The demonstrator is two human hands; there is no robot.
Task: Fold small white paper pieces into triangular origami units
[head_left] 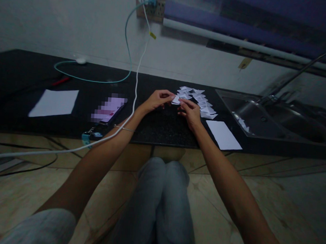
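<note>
A small folded piece of white paper [176, 100] is pinched between my two hands, just above the dark countertop. My left hand [159, 100] grips its left edge with thumb and fingertips. On the other side, the fingers of my right hand [190, 110] close on its right edge. Right behind and beside my hands lie several folded white paper pieces [200, 99], pointed in shape and set in overlapping rows. A stack or sheet of plain white paper [223, 135] rests to the right of my right hand, near the counter's front edge.
A phone [111, 109] with a teal strap [87, 137] lies left of my arm. Farther left is another white sheet [55, 102]. A white cable [137, 72] runs from the wall outlet [156, 9] across my left forearm. At right is a metal sink [252, 112] with a faucet.
</note>
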